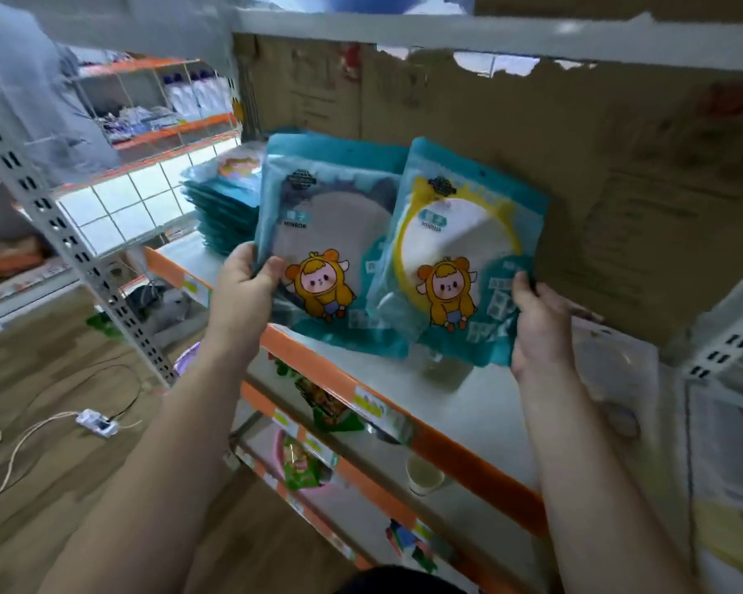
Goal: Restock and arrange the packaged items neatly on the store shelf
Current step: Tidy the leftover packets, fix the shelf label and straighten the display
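Head view only. White shelf (481, 405) with an orange front edge (404, 405), backed by brown cardboard (597, 165); above the shelf, a grey board. Left of the shelf, a perforated grey upright (82, 259), and beyond it more orange-edged racks with blurred goods. Below and left of the shelf, a wood-look floor (39, 422) with a white power strip (96, 423) and pale cords. Under the shelf, two lower tiers with mixed colourful packets, too blurred to name, and one paper cup (423, 475).

Two teal packs upright at the shelf's front, side by side, edges touching or overlapping: grey pack (331, 233) nearer the upright, yellow pack (460, 250) on the far side, tilted slightly. Same cartoon figure in a yellow hood on each, "MIRROR" legible on the grey one. Behind the grey pack, more teal backing, count unclear. Further back toward the upright, one flat stack (224, 207) of teal packs, number not countable.

Left hand (243, 293) pinching the grey pack's outer lower edge, thumb on the front, fingers behind. Right hand (541, 327) gripping the yellow pack's outer lower corner, fingers curled round the edge. Bare forearms rising from the bottom.
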### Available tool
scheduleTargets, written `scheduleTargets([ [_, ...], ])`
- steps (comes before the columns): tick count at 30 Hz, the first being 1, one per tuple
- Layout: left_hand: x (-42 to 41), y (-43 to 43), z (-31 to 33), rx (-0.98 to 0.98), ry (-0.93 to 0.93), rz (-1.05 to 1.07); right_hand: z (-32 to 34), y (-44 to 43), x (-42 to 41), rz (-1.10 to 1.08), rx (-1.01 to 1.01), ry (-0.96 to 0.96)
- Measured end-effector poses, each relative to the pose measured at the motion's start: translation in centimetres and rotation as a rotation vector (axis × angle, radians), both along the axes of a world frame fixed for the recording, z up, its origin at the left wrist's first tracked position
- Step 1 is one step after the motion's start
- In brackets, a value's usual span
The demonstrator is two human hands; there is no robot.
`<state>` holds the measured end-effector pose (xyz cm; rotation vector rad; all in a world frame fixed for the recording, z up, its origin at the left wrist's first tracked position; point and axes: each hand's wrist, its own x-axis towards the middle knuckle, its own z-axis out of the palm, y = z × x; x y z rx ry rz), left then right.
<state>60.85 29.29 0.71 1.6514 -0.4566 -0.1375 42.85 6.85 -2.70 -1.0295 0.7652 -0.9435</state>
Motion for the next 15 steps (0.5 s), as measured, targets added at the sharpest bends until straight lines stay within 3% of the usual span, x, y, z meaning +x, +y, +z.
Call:
scheduleTargets([
  [8, 13.1, -1.6, 2.7, 0.041, -0.020, -0.058, 3.2, 1.6, 8.4, 0.006, -0.012, -0.027],
  [15, 26.5, -3.1, 4.3, 0.029, 0.083, -0.164, 6.7, 3.6, 13.7, -0.149, -0.048, 0.034],
])
